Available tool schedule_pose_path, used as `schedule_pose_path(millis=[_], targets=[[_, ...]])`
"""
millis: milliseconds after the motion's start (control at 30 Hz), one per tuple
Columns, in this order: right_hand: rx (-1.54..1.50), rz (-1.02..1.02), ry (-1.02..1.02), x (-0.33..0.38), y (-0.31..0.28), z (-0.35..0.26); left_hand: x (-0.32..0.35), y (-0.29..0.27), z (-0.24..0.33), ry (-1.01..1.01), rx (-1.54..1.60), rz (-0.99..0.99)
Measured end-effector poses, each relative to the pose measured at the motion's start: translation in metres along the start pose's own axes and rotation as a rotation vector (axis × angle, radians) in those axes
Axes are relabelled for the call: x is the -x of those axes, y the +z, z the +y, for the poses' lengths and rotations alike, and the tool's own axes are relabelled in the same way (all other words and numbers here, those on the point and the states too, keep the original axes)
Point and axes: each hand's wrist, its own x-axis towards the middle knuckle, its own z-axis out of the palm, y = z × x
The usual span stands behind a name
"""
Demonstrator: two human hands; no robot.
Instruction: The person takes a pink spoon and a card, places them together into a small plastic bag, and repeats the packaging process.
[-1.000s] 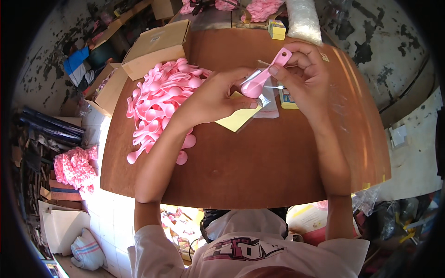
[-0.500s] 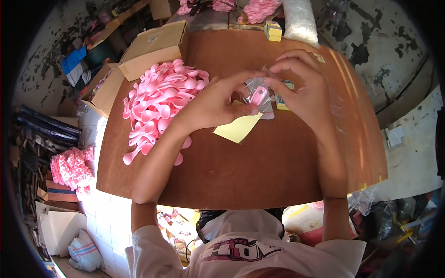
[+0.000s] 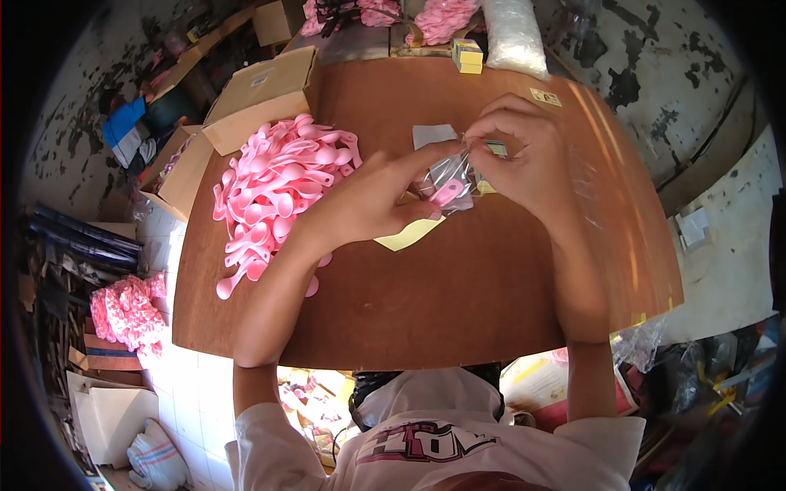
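Note:
My left hand is closed around a pink plastic spoon, whose handle shows between thumb and fingers; its bowl is hidden by the hand. A small clear plastic bag surrounds or overlaps the handle; I cannot tell how far the spoon is inside it. Thumb and finger of my right hand pinch the bag's upper edge. Beneath my left fingers lies a pale yellow paper. A stack of small printed cards sits partly behind my right hand. Left of my forearm spreads a heap of pink spoons.
The brown wooden table has a cardboard box at its far left. At the back stand a yellow card stack and a large bag of clear plastic. A single card lies at the far right.
My right fingers have drawn together into a pinch on the bag's edge. The spoon handle has shifted down and tilted in my left hand. A whitish sheet now shows behind the bag.

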Motion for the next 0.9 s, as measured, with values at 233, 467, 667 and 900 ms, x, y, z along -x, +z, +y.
schedule_pose_path(millis=[233,467,667,900], targets=[[-0.881,-0.019,0.427,0.000,-0.026,0.016,0.001,-0.003,0.008,0.023,0.082,-0.057],[-0.770,0.025,0.314,-0.001,-0.056,0.010,0.004,-0.001,-0.003,0.016,0.101,0.085],[-0.330,-0.112,0.011,-0.001,-0.026,-0.010,0.006,0.003,0.011,0.000,0.053,0.050],[-0.194,-0.084,-0.006,0.000,-0.016,-0.007,0.008,-0.002,0.019,-0.037,-0.036,-0.007]])
